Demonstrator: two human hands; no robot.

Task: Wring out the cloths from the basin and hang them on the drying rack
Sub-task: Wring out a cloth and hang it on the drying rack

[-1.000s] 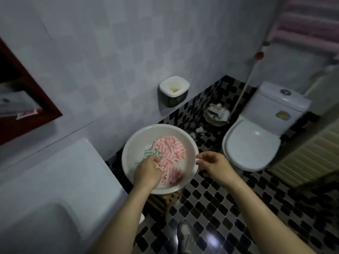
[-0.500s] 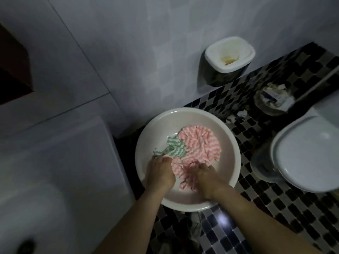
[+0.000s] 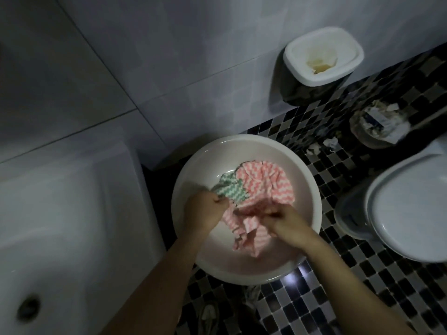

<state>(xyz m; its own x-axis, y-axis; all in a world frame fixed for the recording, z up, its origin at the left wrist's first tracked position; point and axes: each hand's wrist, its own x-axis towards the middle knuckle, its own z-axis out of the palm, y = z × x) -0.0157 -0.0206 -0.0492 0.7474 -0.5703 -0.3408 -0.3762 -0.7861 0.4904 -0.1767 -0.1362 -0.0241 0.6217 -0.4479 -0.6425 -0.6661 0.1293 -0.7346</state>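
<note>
A round white basin (image 3: 312,187) stands on the tiled floor below me. Inside it lie a pink zigzag-striped cloth (image 3: 263,187) and a smaller green zigzag cloth (image 3: 229,188) at its left. My left hand (image 3: 204,212) is closed on the pink cloth's near left edge, beside the green cloth. My right hand (image 3: 286,223) grips the same pink cloth a little to the right. The near part of the pink cloth hangs bunched and lifted between and below my hands. No drying rack is in view.
A white sink (image 3: 60,213) fills the left side. A closed toilet (image 3: 408,206) is at the right, a full waste bin (image 3: 377,122) beyond it. A white-lidded holder (image 3: 321,56) hangs on the tiled wall. The floor is black-and-white mosaic.
My right hand came into the basin and took the pink cloth. Both hands have since raised its near edge. The view has tilted down and closer to the basin.
</note>
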